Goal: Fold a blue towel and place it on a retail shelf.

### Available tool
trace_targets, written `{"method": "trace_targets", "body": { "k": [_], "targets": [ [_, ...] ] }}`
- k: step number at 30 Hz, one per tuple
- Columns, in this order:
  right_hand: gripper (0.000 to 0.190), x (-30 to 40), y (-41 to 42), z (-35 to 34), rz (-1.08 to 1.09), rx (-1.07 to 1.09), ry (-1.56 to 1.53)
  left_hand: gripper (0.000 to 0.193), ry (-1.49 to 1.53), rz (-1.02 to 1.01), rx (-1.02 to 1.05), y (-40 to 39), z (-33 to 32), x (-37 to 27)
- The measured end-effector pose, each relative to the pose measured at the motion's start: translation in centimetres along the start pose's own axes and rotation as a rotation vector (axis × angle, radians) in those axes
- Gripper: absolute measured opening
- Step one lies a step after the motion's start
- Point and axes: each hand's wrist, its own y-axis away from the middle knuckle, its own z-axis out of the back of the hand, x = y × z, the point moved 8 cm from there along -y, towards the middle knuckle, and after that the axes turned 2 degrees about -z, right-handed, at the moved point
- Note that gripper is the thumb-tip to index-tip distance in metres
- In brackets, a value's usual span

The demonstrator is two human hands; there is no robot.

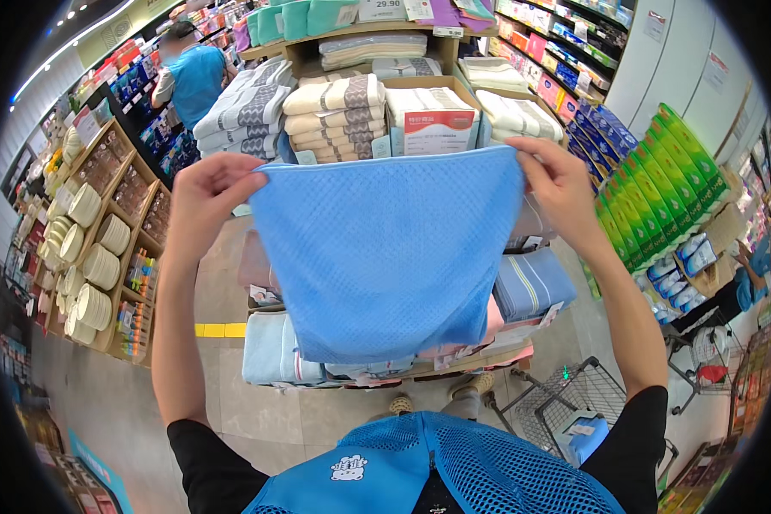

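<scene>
A blue waffle-textured towel (385,250) hangs spread out between my two hands. My left hand (215,186) pinches its upper left corner, and my right hand (549,183) pinches the upper right corner. The top hem runs nearly straight, while the lower part droops in a rounded fold. Behind the cloth stands a display of folded towels, partly hidden by it. Cream towels with grey patterned bands (337,119) are stacked just beyond the hem. Lower down lie a folded blue striped towel (533,283) at the right and a pale blue towel (270,347) at the left.
A wire shopping cart (572,392) stands at my right, holding a packaged blue item (588,440). Wooden shelves with white bowls (93,305) line the left. Green packages (662,186) are stacked at right. A person in a blue vest (196,80) stands at the far left.
</scene>
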Motion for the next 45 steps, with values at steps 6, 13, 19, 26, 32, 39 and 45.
{"method": "trace_targets", "body": {
  "k": [6,13,19,26,32,39,45],
  "targets": [
    [0.023,-10.8,-3.4,-5.8,-0.027,0.045,0.104,0.014,0.021,0.016,0.048,-3.8,-5.6,10.9],
    [0.021,-16.2,-2.0,-11.3,-0.052,0.01,0.244,0.015,0.008,0.191,-0.086,-2.6,-9.4,21.5],
    [0.021,-17.7,-1.7,-11.6,-0.102,0.019,0.252,0.019,0.105,0.275,-0.105,-2.7,-11.4,24.5],
    [0.023,-19.8,-1.0,-13.0,-0.096,0.018,0.289,0.019,0.099,0.288,-0.122,-2.7,-12.8,27.6],
    [0.024,-20.9,-0.5,-13.6,-0.117,0.022,0.274,0.021,0.056,0.313,-0.138,-2.6,-13.8,28.9],
    [0.023,-21.1,-0.1,-13.9,-0.137,0.016,0.262,0.02,0.003,0.268,-0.156,-2.8,-13.8,28.6],
    [0.02,-21.4,0.7,-13.8,-0.101,-0.026,0.267,0.021,-0.06,0.315,-0.186,-2.1,-14.1,28.6]
  ]
}}
